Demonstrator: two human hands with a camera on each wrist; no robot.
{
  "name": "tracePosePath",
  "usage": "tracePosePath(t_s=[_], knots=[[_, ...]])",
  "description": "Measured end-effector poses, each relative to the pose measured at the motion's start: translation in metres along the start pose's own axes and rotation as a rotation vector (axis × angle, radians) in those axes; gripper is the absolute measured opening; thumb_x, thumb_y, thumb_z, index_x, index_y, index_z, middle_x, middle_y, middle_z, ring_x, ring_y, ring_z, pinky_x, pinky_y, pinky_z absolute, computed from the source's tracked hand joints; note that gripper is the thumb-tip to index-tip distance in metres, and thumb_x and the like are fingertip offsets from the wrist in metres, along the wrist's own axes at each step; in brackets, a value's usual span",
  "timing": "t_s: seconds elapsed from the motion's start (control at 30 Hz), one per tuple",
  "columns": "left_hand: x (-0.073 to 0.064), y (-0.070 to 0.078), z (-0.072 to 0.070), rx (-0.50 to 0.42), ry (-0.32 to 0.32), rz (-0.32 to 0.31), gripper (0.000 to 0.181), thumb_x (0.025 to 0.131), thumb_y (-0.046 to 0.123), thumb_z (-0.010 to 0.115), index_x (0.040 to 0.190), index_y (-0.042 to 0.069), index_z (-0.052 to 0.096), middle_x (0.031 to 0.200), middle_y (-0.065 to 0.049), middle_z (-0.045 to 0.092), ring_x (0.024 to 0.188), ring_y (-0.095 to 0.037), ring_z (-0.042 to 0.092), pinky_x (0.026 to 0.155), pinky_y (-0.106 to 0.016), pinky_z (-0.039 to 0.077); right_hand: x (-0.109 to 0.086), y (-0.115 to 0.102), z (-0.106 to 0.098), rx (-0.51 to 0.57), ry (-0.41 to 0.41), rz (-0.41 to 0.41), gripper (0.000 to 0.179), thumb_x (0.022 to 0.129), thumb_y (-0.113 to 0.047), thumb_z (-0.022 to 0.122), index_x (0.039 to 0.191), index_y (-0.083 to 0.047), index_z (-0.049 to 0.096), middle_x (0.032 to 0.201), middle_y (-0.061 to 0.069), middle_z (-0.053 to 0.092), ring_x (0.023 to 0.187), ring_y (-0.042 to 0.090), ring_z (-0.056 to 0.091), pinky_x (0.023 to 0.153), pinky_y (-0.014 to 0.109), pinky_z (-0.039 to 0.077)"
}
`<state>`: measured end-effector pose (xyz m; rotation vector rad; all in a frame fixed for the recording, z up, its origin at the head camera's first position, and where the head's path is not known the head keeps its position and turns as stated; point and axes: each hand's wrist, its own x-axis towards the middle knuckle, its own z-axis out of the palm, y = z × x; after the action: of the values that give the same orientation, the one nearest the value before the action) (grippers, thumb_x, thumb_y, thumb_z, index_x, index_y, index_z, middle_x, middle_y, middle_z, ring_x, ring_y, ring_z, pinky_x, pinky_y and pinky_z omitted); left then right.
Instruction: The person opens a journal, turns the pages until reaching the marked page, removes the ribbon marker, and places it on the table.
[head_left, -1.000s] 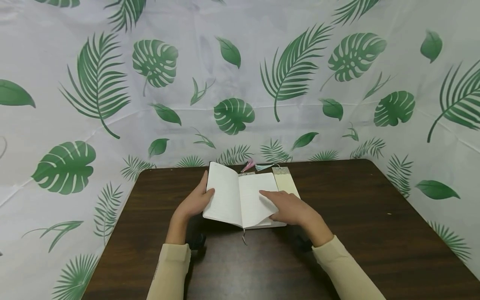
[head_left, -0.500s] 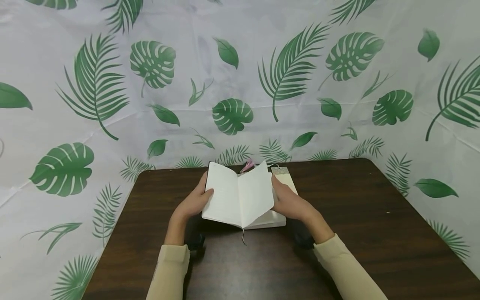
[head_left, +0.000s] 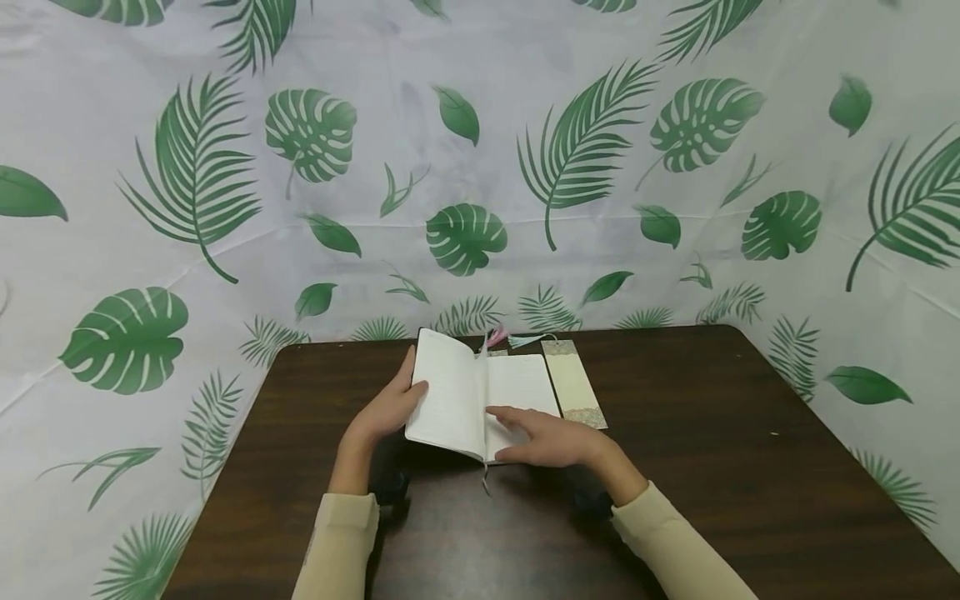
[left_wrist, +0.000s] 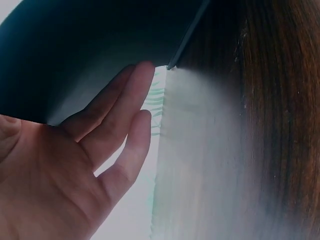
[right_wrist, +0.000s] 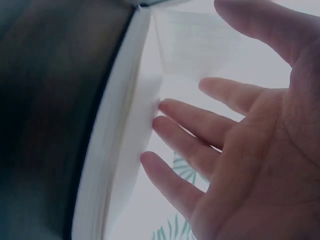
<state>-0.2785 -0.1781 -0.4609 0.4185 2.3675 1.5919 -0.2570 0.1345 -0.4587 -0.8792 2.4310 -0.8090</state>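
Note:
An open notebook [head_left: 519, 382] with blank-looking pages lies on the dark table, its left half raised. My left hand [head_left: 386, 407] grips that left half, the thumb over the page edge and the fingers behind the dark cover [left_wrist: 100, 45]. A single leaf [head_left: 482, 375] stands almost upright near the spine. Over the right page is my right hand [head_left: 547, 435], its fingers reaching toward the spine. In the right wrist view the fingers of the right hand [right_wrist: 250, 140] are spread and fairly straight, with tips at the pages [right_wrist: 125, 135]. A thin ribbon [head_left: 486, 480] hangs below the spine.
To the right of the notebook lies a cream bookmark [head_left: 572, 377] with a light blue tassel [head_left: 527, 340]. A pink tassel [head_left: 497, 336] shows behind the notebook. The brown table [head_left: 712, 467] meets a leaf-patterned cloth [head_left: 390, 275] at its back.
The right hand has moved left and down from the notebook's right edge toward the spine, and the leaf has swung left with it. More of the cream bookmark is uncovered. The left hand keeps its grip.

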Motion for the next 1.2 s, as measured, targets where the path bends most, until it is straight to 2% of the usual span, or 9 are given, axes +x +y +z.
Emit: tracePosePath(t_s=[0.07, 0.13, 0.3, 0.43, 0.53, 0.63, 0.83, 1.0, 1.2], knots=[[0.0, 0.0, 0.001, -0.016, -0.001, 0.01, 0.077, 0.117, 0.017, 0.032, 0.168, 0.009, -0.024, 0.179, -0.014, -0.025, 0.166, -0.039, -0.003, 0.131, -0.062, 0.015, 0.002, -0.003, 0.004, -0.042, 0.0, -0.013, 0.078, 0.104, -0.045, 0.07, 0.169, -0.016, 0.037, 0.164, 0.012, 0.05, 0.138, 0.033, 0.055, 0.113, 0.054, 0.045], [0.0, -0.001, 0.003, -0.028, -0.005, 0.027, 0.078, 0.116, 0.017, 0.032, 0.168, 0.009, -0.025, 0.178, -0.017, -0.023, 0.162, -0.044, 0.012, 0.127, -0.063, 0.023, 0.003, -0.005, 0.008, -0.067, 0.004, -0.034, 0.078, 0.103, -0.046, 0.07, 0.169, -0.017, 0.038, 0.162, 0.011, 0.052, 0.131, 0.03, 0.056, 0.108, 0.051, 0.046], [0.002, -0.002, 0.006, -0.041, -0.004, 0.067, 0.077, 0.118, 0.023, 0.031, 0.168, 0.009, -0.027, 0.177, -0.021, -0.019, 0.148, -0.047, 0.033, 0.123, -0.06, 0.03, 0.007, -0.006, 0.014, -0.104, 0.012, -0.07, 0.076, 0.103, -0.043, 0.072, 0.168, -0.017, 0.04, 0.158, 0.011, 0.056, 0.127, 0.027, 0.058, 0.105, 0.046, 0.048], [0.002, 0.0, 0.009, -0.054, 0.039, 0.023, 0.074, 0.119, 0.039, 0.026, 0.17, 0.013, -0.021, 0.178, -0.022, -0.006, 0.14, -0.045, 0.046, 0.119, -0.06, 0.037, 0.009, -0.008, 0.019, -0.136, 0.014, -0.087, 0.075, 0.103, -0.043, 0.072, 0.167, -0.019, 0.041, 0.154, 0.011, 0.059, 0.127, 0.024, 0.06, 0.103, 0.042, 0.051], [0.002, 0.002, 0.01, -0.085, 0.059, -0.031, 0.072, 0.119, 0.048, 0.019, 0.171, 0.013, -0.018, 0.179, -0.02, -0.005, 0.146, -0.044, 0.039, 0.121, -0.063, 0.034, 0.009, -0.01, 0.022, -0.149, 0.017, -0.087, 0.074, 0.103, -0.044, 0.071, 0.167, -0.023, 0.042, 0.156, 0.008, 0.059, 0.13, 0.023, 0.061, 0.103, 0.043, 0.052], [0.002, 0.004, 0.011, -0.086, 0.062, -0.064, 0.075, 0.119, 0.048, 0.023, 0.171, 0.012, -0.017, 0.179, -0.02, -0.007, 0.153, -0.044, 0.029, 0.125, -0.065, 0.027, 0.008, -0.012, 0.023, -0.157, 0.029, -0.076, 0.072, 0.103, -0.046, 0.071, 0.167, -0.027, 0.043, 0.156, 0.007, 0.06, 0.135, 0.025, 0.06, 0.107, 0.048, 0.052], [-0.001, 0.0, 0.007, 0.044, 0.041, -0.014, 0.083, 0.116, 0.024, 0.043, 0.169, 0.005, -0.018, 0.175, -0.031, 0.006, 0.13, -0.045, 0.056, 0.113, -0.06, 0.044, 0.007, -0.015, 0.025, -0.157, 0.034, -0.029, 0.071, 0.103, -0.047, 0.07, 0.166, -0.031, 0.043, 0.157, 0.006, 0.059, 0.141, 0.027, 0.057, 0.111, 0.053, 0.05], [-0.003, 0.0, 0.005, 0.051, 0.026, -0.013, 0.082, 0.115, 0.017, 0.041, 0.168, 0.001, -0.02, 0.177, -0.03, -0.008, 0.144, -0.049, 0.042, 0.118, -0.06, 0.039, 0.008, -0.014, 0.024, -0.158, 0.045, -0.019, 0.068, 0.104, -0.045, 0.069, 0.165, -0.025, 0.046, 0.156, 0.009, 0.06, 0.141, 0.028, 0.057, 0.114, 0.054, 0.047], [-0.003, 0.002, 0.006, 0.026, 0.026, -0.012, 0.08, 0.114, 0.013, 0.04, 0.168, 0.0, -0.019, 0.177, -0.029, -0.009, 0.149, -0.051, 0.033, 0.122, -0.064, 0.032, 0.008, -0.008, 0.021, -0.196, 0.066, -0.027, 0.061, 0.103, -0.039, 0.072, 0.157, -0.016, 0.056, 0.153, 0.008, 0.062, 0.137, 0.028, 0.059, 0.114, 0.053, 0.048]])
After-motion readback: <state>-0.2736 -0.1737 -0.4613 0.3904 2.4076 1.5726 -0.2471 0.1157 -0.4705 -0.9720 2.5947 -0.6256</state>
